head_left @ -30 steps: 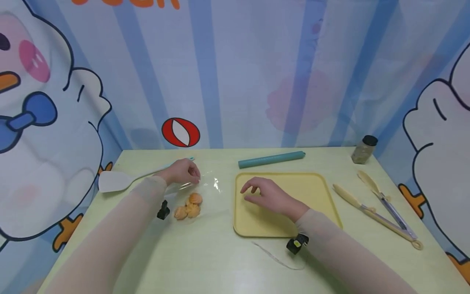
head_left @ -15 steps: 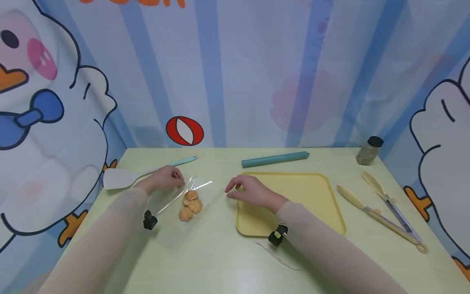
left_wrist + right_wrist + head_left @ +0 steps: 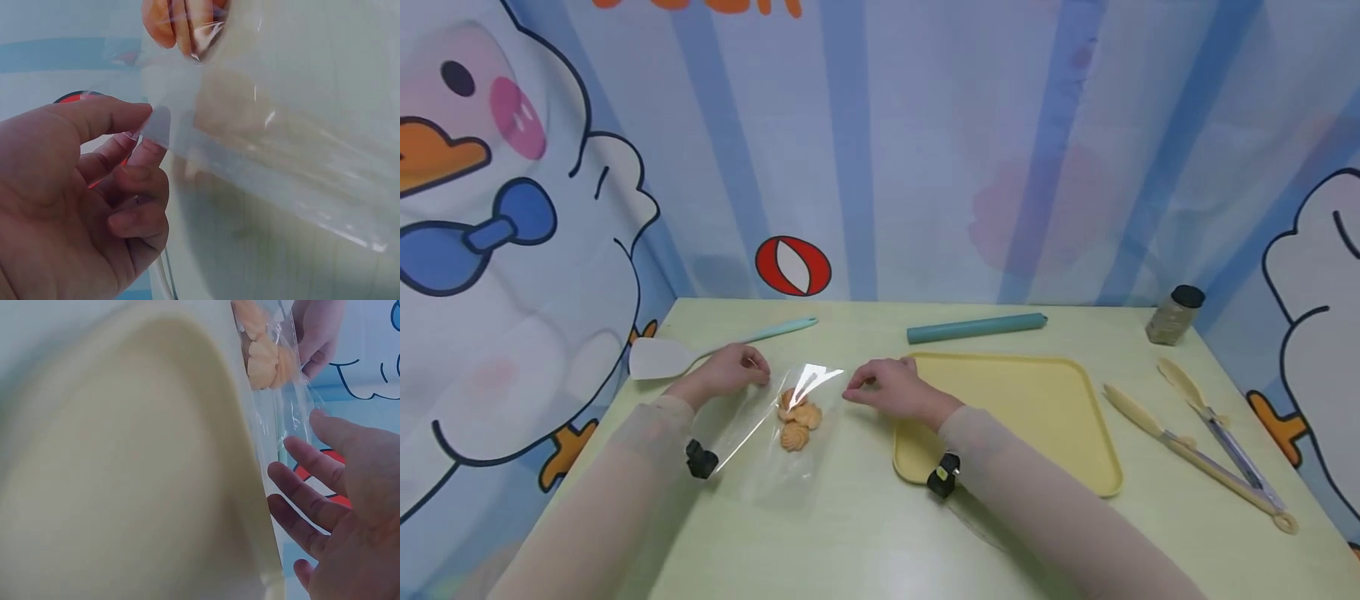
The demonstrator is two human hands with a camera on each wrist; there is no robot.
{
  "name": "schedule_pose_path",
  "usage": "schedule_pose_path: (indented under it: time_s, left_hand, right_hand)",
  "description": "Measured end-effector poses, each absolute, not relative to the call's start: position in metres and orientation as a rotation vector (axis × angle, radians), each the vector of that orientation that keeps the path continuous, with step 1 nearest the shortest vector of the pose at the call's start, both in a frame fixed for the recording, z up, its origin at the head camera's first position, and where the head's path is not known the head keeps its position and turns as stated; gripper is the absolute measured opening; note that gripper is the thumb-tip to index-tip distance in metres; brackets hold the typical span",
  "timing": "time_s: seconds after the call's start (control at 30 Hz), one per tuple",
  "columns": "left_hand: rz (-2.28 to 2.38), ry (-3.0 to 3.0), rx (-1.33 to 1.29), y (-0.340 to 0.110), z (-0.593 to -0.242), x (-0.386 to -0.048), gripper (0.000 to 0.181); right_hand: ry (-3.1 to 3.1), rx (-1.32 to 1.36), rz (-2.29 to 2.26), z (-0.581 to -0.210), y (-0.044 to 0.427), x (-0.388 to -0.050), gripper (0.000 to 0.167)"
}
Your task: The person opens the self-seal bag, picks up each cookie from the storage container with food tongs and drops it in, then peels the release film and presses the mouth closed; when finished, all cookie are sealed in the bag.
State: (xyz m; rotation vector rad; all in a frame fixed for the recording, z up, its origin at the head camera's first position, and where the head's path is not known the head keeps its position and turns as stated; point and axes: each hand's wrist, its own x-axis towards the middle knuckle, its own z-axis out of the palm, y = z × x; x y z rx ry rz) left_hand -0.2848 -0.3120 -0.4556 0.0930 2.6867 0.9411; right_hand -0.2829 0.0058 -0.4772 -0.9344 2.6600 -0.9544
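My left hand point(image 3: 725, 372) pinches the edge of a clear plastic bag point(image 3: 269, 181) between thumb and forefinger; the left wrist view shows this grip up close. Several golden piped cookies point(image 3: 795, 423) lie inside the bag, clustered near its middle. Right of the bag, my right hand point(image 3: 891, 388) hovers over the left rim of a yellow tray point(image 3: 1007, 417). In the right wrist view its fingers point(image 3: 312, 497) are spread, with a gap between thumb and forefinger. Its fingertips are close to the bag's edge; whether they touch it I cannot tell.
A white spatula point(image 3: 662, 358) with a mint handle lies behind my left hand. A teal roll point(image 3: 976, 327) lies behind the tray. Yellow-tipped tongs point(image 3: 1195, 458) rest on the right, before a black-lidded jar point(image 3: 1176, 315). A thin pale strip point(image 3: 977, 527) lies in front of the tray.
My left hand has drawn left and slightly down, with the bag spread between the hands. My right hand has moved left, off the tray's middle toward the bag. The head view has shifted slightly.
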Motion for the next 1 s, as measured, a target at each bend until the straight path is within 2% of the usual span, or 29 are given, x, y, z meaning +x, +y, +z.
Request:
schedule_pose_path:
  time_s: [0.23,0.5,1.0]
  left_hand:
    - [0.978,2.676,0.065,-0.311,-0.457,-0.283,0.017]
    - [1.009,2.683,0.065,-0.311,-0.457,-0.28,0.017]
    - [1.227,2.771,0.138,-0.319,-0.448,-0.28,0.017]
  right_hand:
    - [2.659,-0.876,-0.99,-0.486,-0.005,-0.286,0.017]
    - [2.678,-0.757,-1.08,-0.484,-0.011,-0.283,0.01]
    - [2.714,-0.696,-1.424,-0.475,0.008,-0.281,0.006]
